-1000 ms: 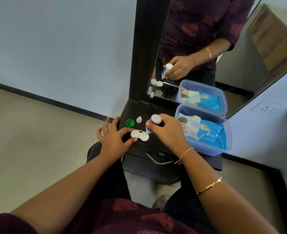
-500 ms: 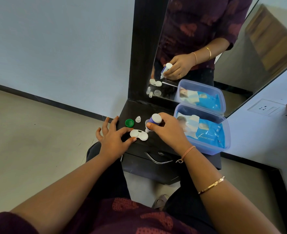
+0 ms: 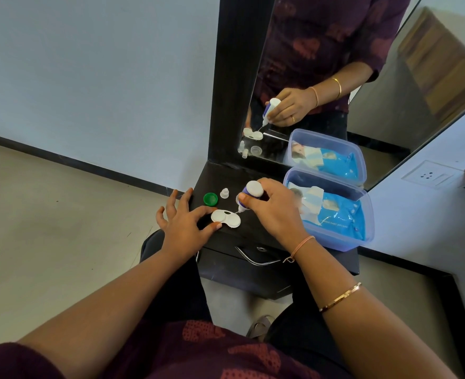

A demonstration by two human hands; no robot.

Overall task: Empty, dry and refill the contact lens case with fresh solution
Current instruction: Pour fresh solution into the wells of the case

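Observation:
A white two-well contact lens case (image 3: 225, 218) lies on the black dresser top (image 3: 215, 176). My left hand (image 3: 183, 222) pinches its left end between thumb and forefinger, the other fingers spread. My right hand (image 3: 271, 209) holds a small white and purple solution bottle (image 3: 249, 195) tipped nozzle-down. The nozzle points at the case, and a thin stream runs from it toward the case's middle. A green cap (image 3: 210, 199) and a small clear bottle cap (image 3: 224, 193) sit just behind the case.
A clear plastic box (image 3: 362, 214) with a blue packet inside stands right of my right hand. A black-framed mirror (image 3: 321, 77) rises behind and reflects the hands and box. A drawer handle (image 3: 253, 259) sits below the top's front edge. A wall socket (image 3: 428, 176) is at right.
The bottle has tipped a little further down toward the case, and a thin stream now shows at the nozzle. My left hand stays on the case.

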